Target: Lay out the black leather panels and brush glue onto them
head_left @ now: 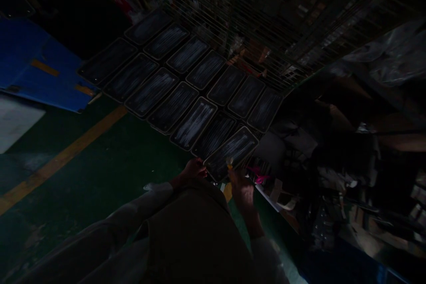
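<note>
In the dim head view, dark rectangular panels (193, 124) with rounded corners and pale rims lie side by side in two rows. Whitish streaks run along the faces of most of them. My right hand (243, 191) is closed around a small brush (229, 164) with a yellowish handle, its tip over the nearest panel (238, 146). At the near left corner of that same panel is my left hand (195, 168), its fingers curled at the edge. Darkness partly hides the grip of those fingers.
A green wire mesh cage (233, 13) stands behind the panels. To the left are a blue board (43, 66) and a yellow line (66, 155) on the green floor. Clutter, with clear plastic sheeting (392, 57), fills the right side.
</note>
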### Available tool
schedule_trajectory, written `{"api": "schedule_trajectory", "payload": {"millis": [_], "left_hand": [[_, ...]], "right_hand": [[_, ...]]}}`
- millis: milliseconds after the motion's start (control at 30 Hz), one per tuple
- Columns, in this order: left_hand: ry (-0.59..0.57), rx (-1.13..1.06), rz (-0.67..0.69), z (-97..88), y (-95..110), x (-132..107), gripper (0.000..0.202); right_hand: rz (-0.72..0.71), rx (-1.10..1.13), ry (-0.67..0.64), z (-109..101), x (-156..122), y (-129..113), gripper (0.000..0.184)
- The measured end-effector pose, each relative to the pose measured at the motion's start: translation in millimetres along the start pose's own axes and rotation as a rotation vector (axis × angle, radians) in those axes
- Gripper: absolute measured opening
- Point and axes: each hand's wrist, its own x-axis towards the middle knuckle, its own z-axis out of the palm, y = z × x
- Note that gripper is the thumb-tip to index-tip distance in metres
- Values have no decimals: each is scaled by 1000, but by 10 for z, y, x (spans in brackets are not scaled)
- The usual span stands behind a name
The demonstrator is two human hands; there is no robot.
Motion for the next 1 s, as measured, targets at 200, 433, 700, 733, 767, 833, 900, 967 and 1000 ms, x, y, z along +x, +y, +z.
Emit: {"api": "schedule_trajectory", "payload": {"millis": [200, 433, 700, 733, 767, 833, 900, 967, 1000], "left_hand": [[-17, -2, -9, 10, -6, -17, 34], [-37, -11, -23, 6, 0, -19, 41], [-171, 13, -15, -46, -9, 23, 45], [-184, 22, -11, -43, 12, 16, 44], [-201, 32, -4, -38, 39, 1, 42], [-250, 15, 6, -21, 104, -53, 33], [-290, -77, 18, 6, 179, -126, 25], [-307, -179, 31, 37, 261, -195, 25], [-308, -207, 35, 53, 308, -222, 28]], "right_hand": [[58, 185, -126, 46, -404, -316, 28], [126, 183, -12, -17, -351, -242, 32], [259, 335, 126, -428, -505, -296, 26], [302, 283, 199, -505, -477, -229, 26], [339, 224, 260, -567, -444, -145, 27], [391, 139, 318, -619, -382, 52, 33], [439, 147, 292, -559, -330, 252, 39], [487, 198, 189, -405, -279, 411, 41], [511, 209, 124, -307, -249, 464, 41]]}}
